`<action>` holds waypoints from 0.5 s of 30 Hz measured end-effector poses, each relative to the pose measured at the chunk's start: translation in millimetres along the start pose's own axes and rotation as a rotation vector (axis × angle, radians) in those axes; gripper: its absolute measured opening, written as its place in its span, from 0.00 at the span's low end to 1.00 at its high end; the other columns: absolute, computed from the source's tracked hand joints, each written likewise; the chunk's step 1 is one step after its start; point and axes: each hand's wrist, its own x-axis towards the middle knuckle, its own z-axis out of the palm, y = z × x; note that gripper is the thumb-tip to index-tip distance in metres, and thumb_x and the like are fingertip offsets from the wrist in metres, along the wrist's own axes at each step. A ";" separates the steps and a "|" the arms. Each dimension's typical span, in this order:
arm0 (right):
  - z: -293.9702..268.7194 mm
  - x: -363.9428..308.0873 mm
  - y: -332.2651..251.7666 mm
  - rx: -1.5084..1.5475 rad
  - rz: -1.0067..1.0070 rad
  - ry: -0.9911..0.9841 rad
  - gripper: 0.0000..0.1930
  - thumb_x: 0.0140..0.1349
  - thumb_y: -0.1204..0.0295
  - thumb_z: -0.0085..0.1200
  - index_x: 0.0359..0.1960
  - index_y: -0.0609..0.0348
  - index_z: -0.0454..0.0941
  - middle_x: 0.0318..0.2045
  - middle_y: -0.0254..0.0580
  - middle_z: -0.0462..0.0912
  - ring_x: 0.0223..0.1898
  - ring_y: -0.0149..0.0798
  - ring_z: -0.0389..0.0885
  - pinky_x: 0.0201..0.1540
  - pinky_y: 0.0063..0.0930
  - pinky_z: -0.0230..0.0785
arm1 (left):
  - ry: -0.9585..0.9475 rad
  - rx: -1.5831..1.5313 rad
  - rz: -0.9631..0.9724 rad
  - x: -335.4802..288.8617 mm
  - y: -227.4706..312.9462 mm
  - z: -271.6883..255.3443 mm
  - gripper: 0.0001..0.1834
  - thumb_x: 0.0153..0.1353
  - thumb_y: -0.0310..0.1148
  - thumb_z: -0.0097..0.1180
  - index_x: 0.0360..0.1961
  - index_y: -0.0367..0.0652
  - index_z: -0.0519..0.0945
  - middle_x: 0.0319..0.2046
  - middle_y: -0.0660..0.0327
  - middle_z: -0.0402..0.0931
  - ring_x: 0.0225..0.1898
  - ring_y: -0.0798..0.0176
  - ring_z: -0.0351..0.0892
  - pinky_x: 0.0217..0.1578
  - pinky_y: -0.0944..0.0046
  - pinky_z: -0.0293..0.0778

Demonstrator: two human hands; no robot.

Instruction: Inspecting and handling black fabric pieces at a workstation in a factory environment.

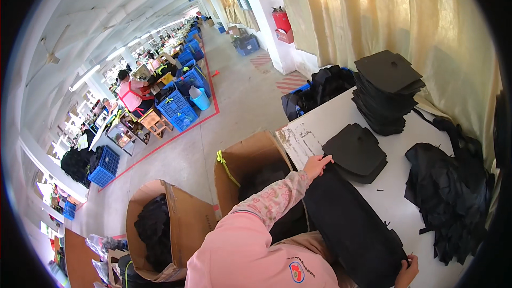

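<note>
A long black fabric piece [349, 213] hangs over the front edge of the white table, stretched between my two hands. My left hand [317, 166] is closed on its far end, right beside a low stack of black shaped panels [354, 152]. At the near right, my right hand [408, 273] pinches the corner of the other end, its fingers partly hidden by the cloth. Small loose threads or tabs stick up from the piece's right edge.
A tall stack of black panels [386, 90] stands at the table's far side. Crumpled black fabric [448, 197] lies on the right. Two cardboard boxes [194, 229] with black pieces stand left of me. A blue crate [290, 104] sits beyond the table [298, 138]; a person [133, 93] works farther off.
</note>
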 end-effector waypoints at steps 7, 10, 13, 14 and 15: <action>32.2 -8.8 -9.9 -0.292 -0.381 0.304 0.26 0.65 0.58 0.53 0.60 0.61 0.70 0.59 0.57 0.72 0.61 0.59 0.68 0.62 0.52 0.60 | -0.068 -0.110 -0.084 -2.6 3.7 23.9 0.19 0.67 0.49 0.53 0.36 0.41 0.80 0.23 0.63 0.71 0.19 0.69 0.77 0.25 0.70 0.75; 65.3 -12.8 -33.5 -0.314 -0.481 0.145 0.33 0.58 0.69 0.58 0.65 0.64 0.62 0.66 0.59 0.61 0.68 0.60 0.57 0.69 0.52 0.48 | -0.050 -0.138 -0.118 -2.1 -1.6 25.8 0.19 0.67 0.49 0.53 0.36 0.41 0.79 0.22 0.63 0.71 0.19 0.68 0.77 0.24 0.69 0.75; 85.0 -15.0 -26.7 -0.271 -0.474 -0.206 0.39 0.62 0.63 0.56 0.71 0.64 0.51 0.72 0.57 0.48 0.73 0.59 0.43 0.73 0.56 0.33 | -0.009 -0.157 -0.074 3.0 -3.6 28.5 0.19 0.67 0.48 0.53 0.36 0.41 0.79 0.22 0.63 0.72 0.19 0.67 0.77 0.23 0.69 0.75; 86.9 -14.5 -27.2 -0.301 -0.486 -0.151 0.37 0.63 0.65 0.56 0.70 0.65 0.53 0.70 0.59 0.52 0.72 0.60 0.46 0.72 0.54 0.36 | -0.002 -0.165 -0.066 5.0 -2.1 26.2 0.19 0.67 0.48 0.53 0.36 0.41 0.79 0.22 0.63 0.72 0.19 0.67 0.77 0.23 0.69 0.75; 86.1 -15.7 -27.9 -0.332 -0.499 -0.095 0.35 0.63 0.68 0.55 0.69 0.66 0.55 0.69 0.61 0.56 0.72 0.60 0.49 0.72 0.53 0.40 | 0.010 -0.199 -0.055 6.5 -1.9 23.8 0.19 0.67 0.48 0.53 0.36 0.41 0.79 0.22 0.62 0.72 0.19 0.67 0.77 0.23 0.68 0.75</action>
